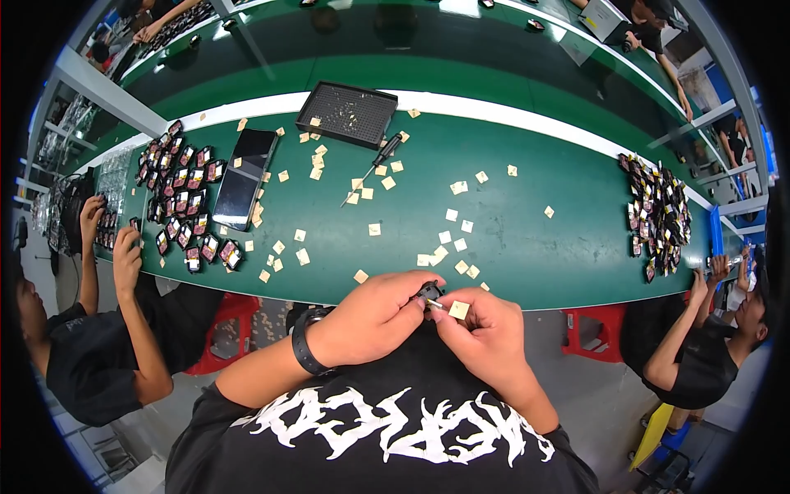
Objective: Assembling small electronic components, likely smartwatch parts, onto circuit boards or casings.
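Note:
Close to my body, at the near edge of the green table (502, 247), my left hand (370, 317) is closed around a small black plastic part (429, 291). The fingertips of my right hand (487, 329) meet at the part's lower side, where a thin pale sliver (433, 304) shows between the two hands. What exactly the right fingers pinch is too small to name. A pale yellow square piece (459, 310) lies against the fingers of my right hand. Many similar squares (374, 230) are scattered over the table in front of me.
Farther off lie a screwdriver (383, 156), a black tray (350, 111) with small bits and a dark phone-like slab (245, 181). Small black labelled units cluster at left (196, 177) and right (657, 210). People sit at both sides; a conveyor belt (461, 49) runs behind.

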Motion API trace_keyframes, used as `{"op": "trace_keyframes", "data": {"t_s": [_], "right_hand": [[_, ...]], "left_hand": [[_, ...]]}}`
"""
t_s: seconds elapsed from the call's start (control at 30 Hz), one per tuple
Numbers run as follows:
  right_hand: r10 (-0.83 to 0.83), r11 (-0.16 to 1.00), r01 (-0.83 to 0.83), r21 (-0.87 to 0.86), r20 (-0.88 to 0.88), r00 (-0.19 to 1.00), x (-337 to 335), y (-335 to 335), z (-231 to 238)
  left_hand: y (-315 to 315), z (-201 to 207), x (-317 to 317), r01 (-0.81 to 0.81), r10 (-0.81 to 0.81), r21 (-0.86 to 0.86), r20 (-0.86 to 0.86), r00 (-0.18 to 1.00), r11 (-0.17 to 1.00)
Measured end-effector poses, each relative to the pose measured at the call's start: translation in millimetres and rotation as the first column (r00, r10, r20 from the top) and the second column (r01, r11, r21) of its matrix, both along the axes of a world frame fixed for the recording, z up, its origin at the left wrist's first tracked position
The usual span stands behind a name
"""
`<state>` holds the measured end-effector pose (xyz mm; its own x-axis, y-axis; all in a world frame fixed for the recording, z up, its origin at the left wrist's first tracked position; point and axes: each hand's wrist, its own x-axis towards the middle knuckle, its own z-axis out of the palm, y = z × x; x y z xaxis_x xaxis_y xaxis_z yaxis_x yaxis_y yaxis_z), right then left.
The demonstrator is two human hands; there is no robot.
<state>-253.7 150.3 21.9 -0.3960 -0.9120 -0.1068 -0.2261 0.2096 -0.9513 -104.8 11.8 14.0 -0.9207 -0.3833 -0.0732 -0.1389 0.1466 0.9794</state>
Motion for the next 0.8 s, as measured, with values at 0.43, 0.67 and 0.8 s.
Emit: {"op": "trace_keyframes", "data": {"t_s": [0.43, 0.67, 0.8], "right_hand": [[0.043, 0.999, -0.046, -0.014, -0.153, 0.987, -3.0, -6.3, -3.4], [-0.141, 0.989, 0.150, -0.022, 0.228, 0.963, 1.9, -6.4, -15.9], [-0.133, 0.991, 0.124, 0.056, 0.569, 0.811, 2.4, -9.7, -21.1]], "left_hand": [[3.9, -13.4, 4.1, 0.045, -0.048, -0.055, -0.042, 0.998, 0.997], [-0.1, -11.0, 8.9, 0.169, -0.166, 0.043, -0.065, 0.984, 0.985], [2.0, -19.7, 16.4, 0.209, -0.209, -0.008, -0.085, 0.974, 0.978]]}}
